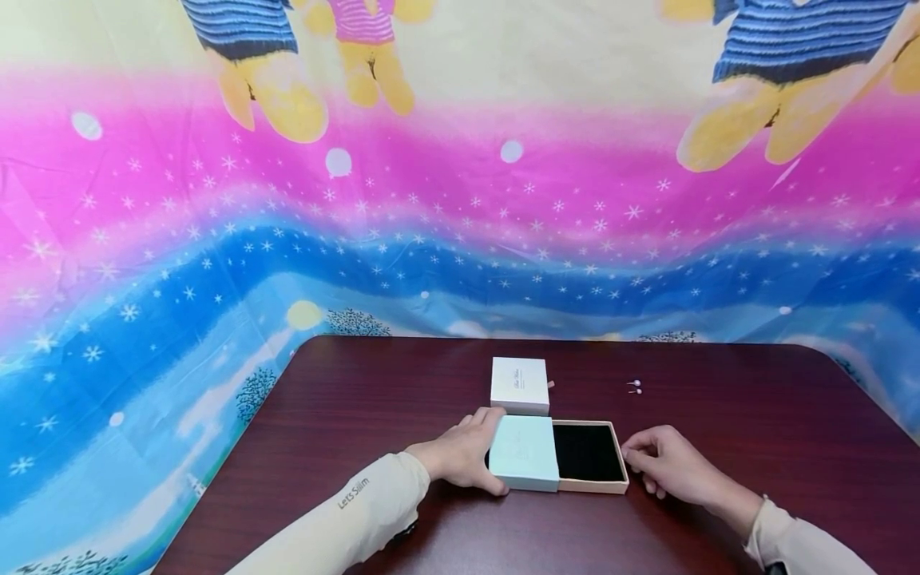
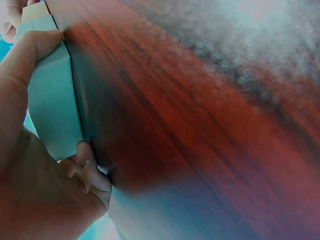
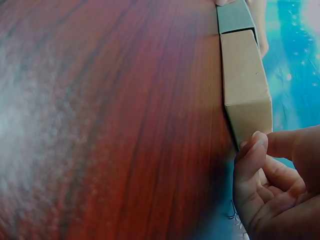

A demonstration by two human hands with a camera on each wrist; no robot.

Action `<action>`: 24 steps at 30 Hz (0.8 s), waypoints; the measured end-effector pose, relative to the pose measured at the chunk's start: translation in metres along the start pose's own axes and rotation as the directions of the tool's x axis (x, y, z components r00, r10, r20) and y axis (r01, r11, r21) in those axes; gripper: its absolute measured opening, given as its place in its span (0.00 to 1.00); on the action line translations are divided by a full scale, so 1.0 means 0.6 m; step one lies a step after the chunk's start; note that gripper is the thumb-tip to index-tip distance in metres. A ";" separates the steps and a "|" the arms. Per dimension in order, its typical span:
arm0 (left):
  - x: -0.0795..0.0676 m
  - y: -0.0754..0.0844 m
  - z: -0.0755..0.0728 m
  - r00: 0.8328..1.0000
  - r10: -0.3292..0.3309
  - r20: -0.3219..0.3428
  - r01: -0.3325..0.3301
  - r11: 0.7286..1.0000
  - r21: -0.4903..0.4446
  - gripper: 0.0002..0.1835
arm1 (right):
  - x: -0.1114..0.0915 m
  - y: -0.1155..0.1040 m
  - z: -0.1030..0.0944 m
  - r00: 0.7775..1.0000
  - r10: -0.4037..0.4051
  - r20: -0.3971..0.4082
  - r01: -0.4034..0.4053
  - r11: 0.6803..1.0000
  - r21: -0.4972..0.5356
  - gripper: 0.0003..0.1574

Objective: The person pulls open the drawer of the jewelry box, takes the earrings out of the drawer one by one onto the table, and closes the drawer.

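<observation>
A pale mint sliding jewelry box sits on the table, its outer sleeve (image 1: 523,451) on the left and its tan-edged drawer (image 1: 588,455), lined in black, pulled well out to the right. My left hand (image 1: 467,451) grips the sleeve across its left end, thumb (image 2: 47,42) on the near side and fingers round the far side. At the drawer's right end, my right hand (image 1: 676,463) pinches with thumb and forefinger close against the end wall (image 3: 250,117). Whatever lies between those fingertips is hidden.
Just behind the mint box stands a smaller white box (image 1: 519,383) with a short tab (image 1: 551,385) on its right side. Two small pearl-like stud earrings (image 1: 636,386) lie farther right on the dark red table (image 1: 388,375). A patterned cloth (image 1: 460,200) hangs behind the table.
</observation>
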State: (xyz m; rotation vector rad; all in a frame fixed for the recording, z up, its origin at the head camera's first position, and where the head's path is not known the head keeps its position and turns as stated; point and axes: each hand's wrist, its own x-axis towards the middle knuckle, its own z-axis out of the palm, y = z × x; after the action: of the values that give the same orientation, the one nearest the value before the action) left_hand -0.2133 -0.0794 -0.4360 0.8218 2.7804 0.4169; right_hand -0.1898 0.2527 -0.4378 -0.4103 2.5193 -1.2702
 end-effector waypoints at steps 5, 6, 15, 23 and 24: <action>0.000 0.001 -0.001 1.000 -0.005 0.005 0.005 1.000 -0.005 0.58 | 0.000 -0.001 -0.001 1.000 -0.015 0.006 0.015 1.000 0.009 0.12; -0.001 0.001 -0.001 1.000 -0.005 0.005 0.005 1.000 -0.006 0.57 | -0.001 -0.001 -0.001 1.000 -0.016 0.008 0.016 1.000 0.013 0.12; 0.000 0.000 0.000 1.000 0.007 -0.009 -0.007 1.000 -0.004 0.56 | -0.001 -0.002 0.001 1.000 0.005 0.015 -0.005 0.999 0.032 0.12; 0.000 -0.002 0.002 1.000 0.018 -0.014 -0.018 1.000 -0.010 0.56 | 0.000 0.000 0.003 1.000 0.024 0.015 -0.024 0.999 0.042 0.13; 0.000 -0.002 0.001 1.000 0.017 -0.013 -0.017 1.000 -0.011 0.56 | 0.001 0.000 0.003 1.000 0.025 0.014 -0.026 0.999 0.043 0.13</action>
State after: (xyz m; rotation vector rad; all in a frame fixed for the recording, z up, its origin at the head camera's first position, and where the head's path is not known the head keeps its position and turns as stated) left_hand -0.2139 -0.0803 -0.4371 0.8443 2.7824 0.4420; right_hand -0.1894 0.2512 -0.4390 -0.3745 2.4734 -1.3049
